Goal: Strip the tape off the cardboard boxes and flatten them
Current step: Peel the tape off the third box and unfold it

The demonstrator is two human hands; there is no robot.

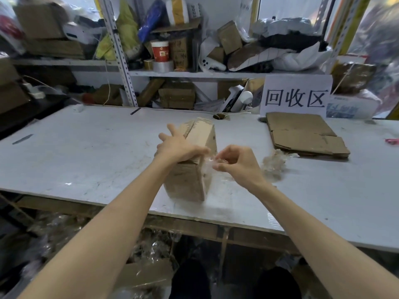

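A brown cardboard box [190,175] is being kept standing on the white tabletop [86,147], and every place here is being given from that box. Its top is being pressed by the left hand [179,147], whose fingers are being held spread and straight, with the thumb lying along the near top edge. Just right of the box, a strip of clear tape [206,169] is being pinched between the thumb and curled fingers of the right hand [235,162]. The strip is touching the box's right face, and how much of it is loose cannot be told. Farther right of the box, a crumpled wad of clear tape [274,164] is lying on the tabletop. Behind and right of the box, a stack of flattened cardboard [302,134] is being stored flat. Farther behind the box on that same side, a white paper sign [295,96] with three large black characters is being displayed upright. Well behind the box, a shelf [216,74] is being loaded with boxes, bags and a red paper cup [160,51].
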